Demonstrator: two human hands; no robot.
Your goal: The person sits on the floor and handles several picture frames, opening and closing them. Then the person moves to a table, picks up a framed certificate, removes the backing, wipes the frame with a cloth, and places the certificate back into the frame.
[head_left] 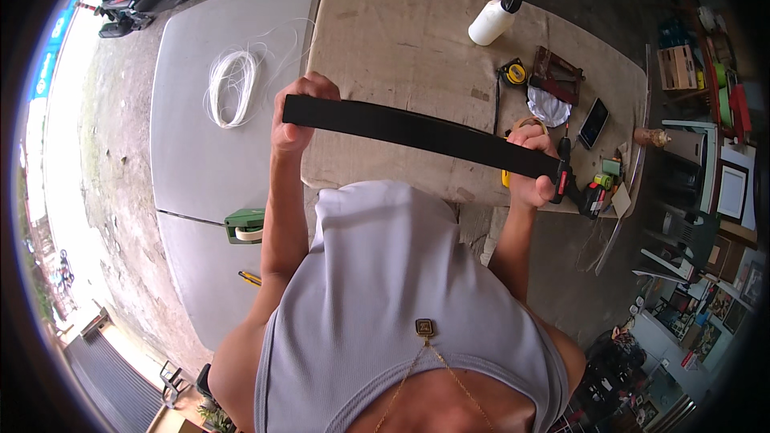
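Held up in front of my chest, over the near edge of the table, is a long black flat-sided piece (pixel 417 132), perhaps the edge of a frame. It spans between my two hands and slopes slightly down to the right. My left hand (pixel 298 116) is closed around its left end, thumb below and fingers behind. My right hand (pixel 529 180) grips the other end, near a red-and-black power drill (pixel 564 183) on the table. What lies behind the black piece is hidden.
A coil of white cord (pixel 231 88) lies on the grey tabletop (pixel 188 152) at left, with a green tape dispenser (pixel 243 226) nearer me. On the cloth-covered side are a white spray bottle (pixel 490 22), a tape measure (pixel 514 73), a brown wooden piece (pixel 556 75) and a phone (pixel 593 123).
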